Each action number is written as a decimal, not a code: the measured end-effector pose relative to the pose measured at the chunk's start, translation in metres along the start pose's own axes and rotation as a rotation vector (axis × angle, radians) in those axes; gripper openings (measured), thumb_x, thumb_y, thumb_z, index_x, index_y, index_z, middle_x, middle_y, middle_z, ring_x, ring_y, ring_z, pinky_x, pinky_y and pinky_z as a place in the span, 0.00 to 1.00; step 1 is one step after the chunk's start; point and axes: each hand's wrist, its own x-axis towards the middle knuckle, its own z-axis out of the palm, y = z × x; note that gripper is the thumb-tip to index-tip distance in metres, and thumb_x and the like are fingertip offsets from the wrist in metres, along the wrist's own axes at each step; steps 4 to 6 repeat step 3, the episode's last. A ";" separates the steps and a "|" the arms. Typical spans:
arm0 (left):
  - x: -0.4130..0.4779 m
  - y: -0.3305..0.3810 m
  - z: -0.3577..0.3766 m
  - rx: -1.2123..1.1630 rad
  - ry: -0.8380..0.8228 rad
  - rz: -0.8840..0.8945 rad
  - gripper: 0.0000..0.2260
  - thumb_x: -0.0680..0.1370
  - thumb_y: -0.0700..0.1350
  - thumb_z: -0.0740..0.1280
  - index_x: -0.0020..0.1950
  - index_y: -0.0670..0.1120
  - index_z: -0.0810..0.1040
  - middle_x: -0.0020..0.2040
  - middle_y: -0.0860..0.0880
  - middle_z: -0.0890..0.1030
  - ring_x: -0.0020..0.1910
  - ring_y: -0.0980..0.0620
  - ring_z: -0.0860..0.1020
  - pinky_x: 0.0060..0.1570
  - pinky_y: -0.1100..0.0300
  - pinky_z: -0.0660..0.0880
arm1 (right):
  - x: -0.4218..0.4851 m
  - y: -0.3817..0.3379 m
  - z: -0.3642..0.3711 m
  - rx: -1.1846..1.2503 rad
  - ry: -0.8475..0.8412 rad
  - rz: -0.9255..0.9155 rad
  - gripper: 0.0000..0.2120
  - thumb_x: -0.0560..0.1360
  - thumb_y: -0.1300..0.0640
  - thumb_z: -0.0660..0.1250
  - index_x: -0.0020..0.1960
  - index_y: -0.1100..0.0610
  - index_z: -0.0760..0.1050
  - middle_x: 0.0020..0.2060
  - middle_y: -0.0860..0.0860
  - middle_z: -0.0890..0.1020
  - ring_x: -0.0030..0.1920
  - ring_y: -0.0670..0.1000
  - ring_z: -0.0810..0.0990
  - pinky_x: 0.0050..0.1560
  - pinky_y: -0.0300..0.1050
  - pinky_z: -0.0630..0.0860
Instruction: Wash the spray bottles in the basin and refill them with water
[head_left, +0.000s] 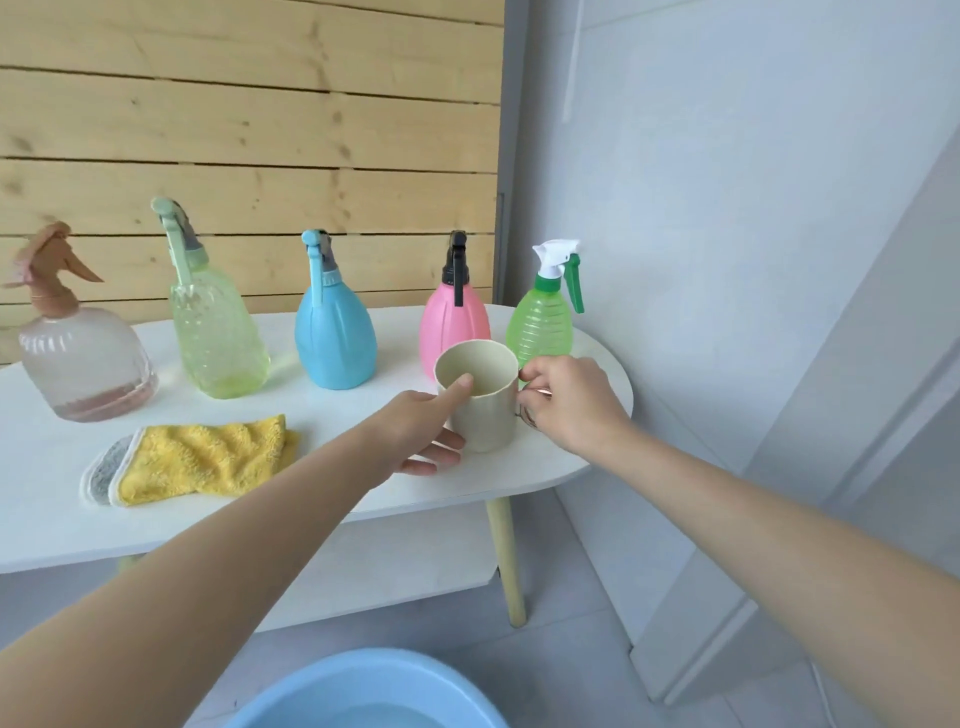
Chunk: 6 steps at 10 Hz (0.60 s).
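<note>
head | left hand (415, 436) wraps matte beige cylindrical cup (485, 415) centre-right, thumb on rim, fingers curled round base | right hand (566, 400) fingers curled at cup's right side | five bulbous plastic spray bottles (335, 338) upright on smooth white table (332, 410) | round blue basin (322, 691) bottom centre

Behind it all runs a wooden plank wall (249, 130), pale horizontal boards with knots and dark seams. It ends at a grey vertical trim strip (511, 156), and from there a smooth whitish painted wall (727, 208) takes over, evenly and softly lit. Front and centre stands a white oval table (52, 519), its glossy top catching faint reflections. Underneath sits a white lower shelf (405, 561), and a light wooden leg (506, 561) angles down to the grey tiled floor (571, 649). Far right, a white panelled door frame (779, 519) slants through the view.
</note>
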 end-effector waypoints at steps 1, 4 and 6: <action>0.009 0.002 0.002 0.007 0.022 -0.005 0.25 0.77 0.64 0.59 0.59 0.44 0.75 0.47 0.43 0.83 0.40 0.48 0.80 0.55 0.51 0.78 | 0.007 0.007 0.003 -0.005 -0.015 -0.006 0.07 0.76 0.61 0.64 0.51 0.63 0.78 0.47 0.56 0.84 0.52 0.59 0.79 0.52 0.49 0.75; 0.011 0.007 0.003 0.087 0.063 -0.010 0.28 0.78 0.65 0.56 0.61 0.42 0.74 0.50 0.43 0.83 0.39 0.49 0.80 0.48 0.55 0.78 | 0.007 0.009 0.006 0.046 -0.041 -0.018 0.11 0.77 0.60 0.63 0.57 0.61 0.78 0.51 0.57 0.83 0.55 0.58 0.79 0.55 0.49 0.75; 0.011 0.007 0.003 0.087 0.063 -0.010 0.28 0.78 0.65 0.56 0.61 0.42 0.74 0.50 0.43 0.83 0.39 0.49 0.80 0.48 0.55 0.78 | 0.007 0.009 0.006 0.046 -0.041 -0.018 0.11 0.77 0.60 0.63 0.57 0.61 0.78 0.51 0.57 0.83 0.55 0.58 0.79 0.55 0.49 0.75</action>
